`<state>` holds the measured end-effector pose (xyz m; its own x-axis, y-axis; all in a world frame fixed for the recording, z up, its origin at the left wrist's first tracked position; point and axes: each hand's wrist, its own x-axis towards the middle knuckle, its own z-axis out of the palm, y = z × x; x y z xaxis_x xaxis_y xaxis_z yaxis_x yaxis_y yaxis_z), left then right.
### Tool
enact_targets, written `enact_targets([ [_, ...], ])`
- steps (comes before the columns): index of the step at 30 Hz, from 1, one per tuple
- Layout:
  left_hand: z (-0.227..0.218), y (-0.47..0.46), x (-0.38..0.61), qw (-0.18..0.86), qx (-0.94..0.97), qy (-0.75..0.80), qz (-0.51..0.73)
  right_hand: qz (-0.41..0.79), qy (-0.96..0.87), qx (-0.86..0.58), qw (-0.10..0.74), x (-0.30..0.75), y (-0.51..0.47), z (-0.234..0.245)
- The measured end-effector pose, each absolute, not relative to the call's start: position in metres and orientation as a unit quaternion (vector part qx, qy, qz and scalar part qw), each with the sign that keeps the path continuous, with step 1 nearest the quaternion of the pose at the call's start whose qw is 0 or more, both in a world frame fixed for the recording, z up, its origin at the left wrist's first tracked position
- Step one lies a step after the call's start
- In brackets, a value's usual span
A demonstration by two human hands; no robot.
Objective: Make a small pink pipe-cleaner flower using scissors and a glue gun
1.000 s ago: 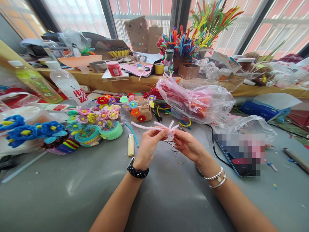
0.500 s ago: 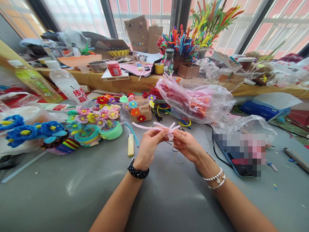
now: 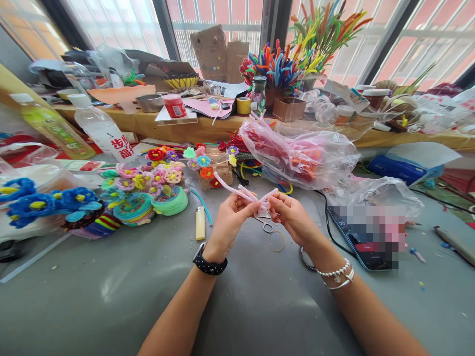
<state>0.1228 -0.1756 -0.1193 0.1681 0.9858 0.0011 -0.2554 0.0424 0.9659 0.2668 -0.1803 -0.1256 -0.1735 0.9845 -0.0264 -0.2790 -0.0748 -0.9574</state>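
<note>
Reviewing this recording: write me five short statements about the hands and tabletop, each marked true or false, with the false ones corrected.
1. The left hand and right hand both hold pink pipe cleaners. True.
2. The watch and the bead bracelet are worn on the same side. False: the watch is on the left, the bracelet on the right.
3. The yellow lighter lies on the table. True.
4. The phone lies left of the lighter. False: it lies to the right of it.
5. The blue flowers have yellow centres. True.
</note>
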Motion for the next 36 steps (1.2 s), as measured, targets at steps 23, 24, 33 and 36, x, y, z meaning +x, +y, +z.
enact_targets([
  [23,-0.119,-0.182,0.126,0.543,0.618,0.381,0.422,0.439,-0.579,-0.505,0.465,0.277,-0.182,-0.112],
  [24,-0.118,-0.182,0.126,0.543,0.621,0.377,0.421,0.468,-0.552,-0.504,0.471,0.277,-0.182,-0.113],
  [33,-0.114,-0.179,0.126,0.602,0.526,0.358,0.483,0.516,-0.55,-0.453,0.474,0.285,-0.18,-0.11],
  [36,-0.115,-0.179,0.125,0.621,0.518,0.348,0.475,0.501,-0.559,-0.455,0.478,0.287,-0.181,-0.108],
])
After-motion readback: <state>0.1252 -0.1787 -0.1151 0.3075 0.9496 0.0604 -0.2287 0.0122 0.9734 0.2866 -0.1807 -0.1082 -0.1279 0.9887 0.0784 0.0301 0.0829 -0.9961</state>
